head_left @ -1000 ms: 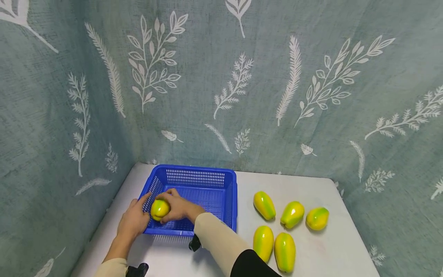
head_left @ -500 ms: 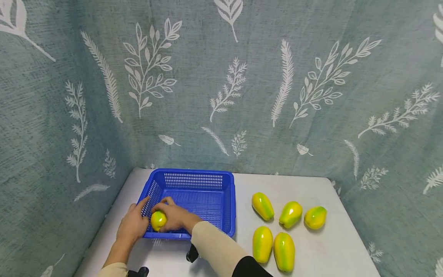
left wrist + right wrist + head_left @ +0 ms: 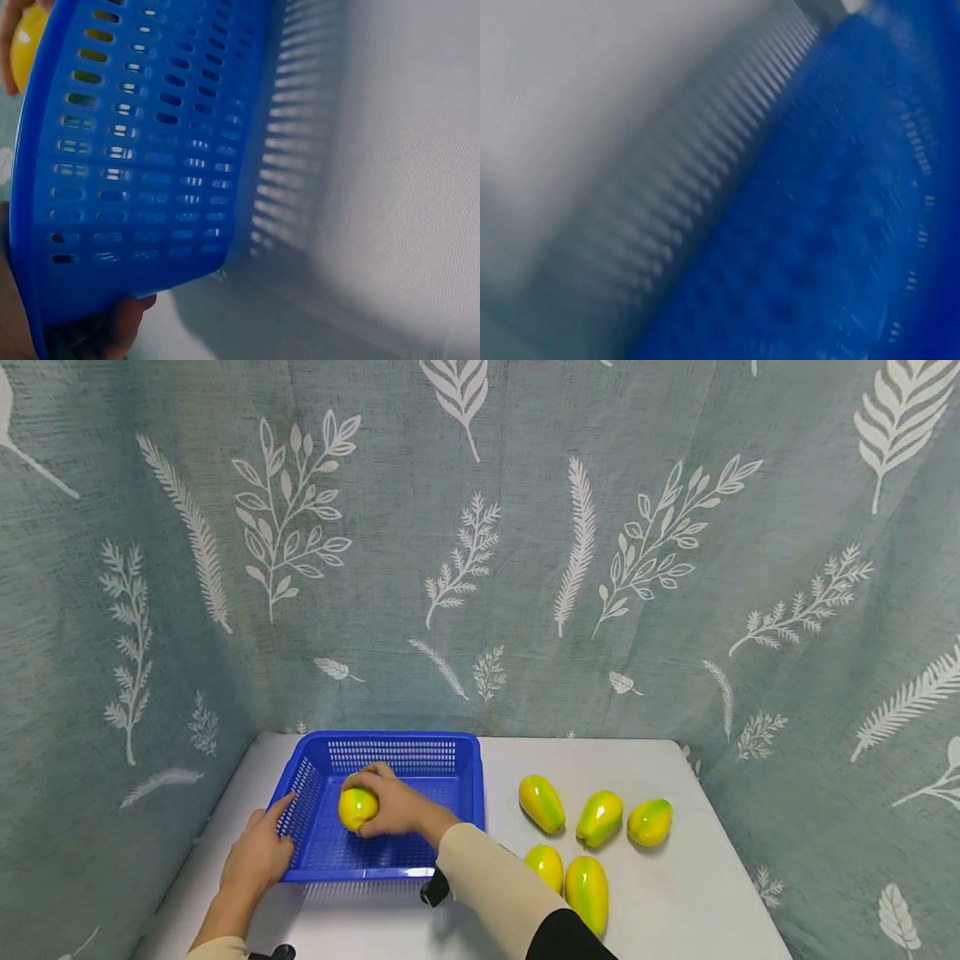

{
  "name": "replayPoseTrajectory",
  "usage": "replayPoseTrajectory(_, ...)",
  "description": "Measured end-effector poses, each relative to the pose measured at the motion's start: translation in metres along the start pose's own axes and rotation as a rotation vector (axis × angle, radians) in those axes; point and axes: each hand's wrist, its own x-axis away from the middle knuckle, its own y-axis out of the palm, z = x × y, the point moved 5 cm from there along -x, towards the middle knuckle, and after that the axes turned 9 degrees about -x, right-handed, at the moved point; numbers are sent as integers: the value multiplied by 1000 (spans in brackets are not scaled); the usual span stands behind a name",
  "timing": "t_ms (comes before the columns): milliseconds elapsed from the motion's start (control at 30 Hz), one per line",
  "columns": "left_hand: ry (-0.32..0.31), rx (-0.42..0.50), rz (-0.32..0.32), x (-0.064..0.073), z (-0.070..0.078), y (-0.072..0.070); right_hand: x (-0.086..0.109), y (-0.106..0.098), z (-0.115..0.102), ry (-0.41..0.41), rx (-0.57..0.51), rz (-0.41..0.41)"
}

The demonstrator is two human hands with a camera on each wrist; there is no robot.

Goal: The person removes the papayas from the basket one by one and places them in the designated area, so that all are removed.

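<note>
My right hand (image 3: pixel 393 802) holds a glossy yellow-green papaya (image 3: pixel 357 810) over the left part of the blue plastic basket (image 3: pixel 405 872). Its fingers wrap over the top and far side of the fruit, with the thumb on the near side. At the basket's left front corner, my left hand (image 3: pixel 257 856) grips the rim. In the left wrist view, fingertips (image 3: pixel 129 322) press the perforated wall from outside, and part of the held papaya (image 3: pixel 28 41) shows beyond the rim. The right wrist view is blurred, showing the basket wall (image 3: pixel 780 262) but neither hand nor fruit.
Several more papayas lie on the white table (image 3: pixel 697 885) right of the basket, among them one at the back (image 3: pixel 542 804) and one in front (image 3: pixel 587 893). My right sleeve (image 3: pixel 495 877) partly covers a papaya (image 3: pixel 544 867). Patterned green-grey cloth (image 3: pixel 525 685) hangs behind and at the sides.
My right hand has moved the papaya from the basket's left front corner inward, toward its middle. My left hand stays at the rim. The head view has turned slightly right.
</note>
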Motion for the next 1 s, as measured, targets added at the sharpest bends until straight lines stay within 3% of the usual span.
replayPoseTrajectory(233, 18, -5, -7, 0, 2, 1, 14, -41, -10, -54, -18, 34)
replayPoseTrajectory(467, 13, -20, -33, -1, 1, 3, 31, -77, -28, -49, 2, 42)
replayPoseTrajectory(667, 24, -27, -25, -2, 3, 2, 45, -109, -40, -124, 14, 77)
replayPoseTrajectory(800, 36, -26, -29, -4, 3, 2, 58, -134, -44, -170, -13, 115)
replayPoseTrajectory(1000, 32, -38, -43, -6, 4, 4, 84, -169, -39, -166, -45, 165)
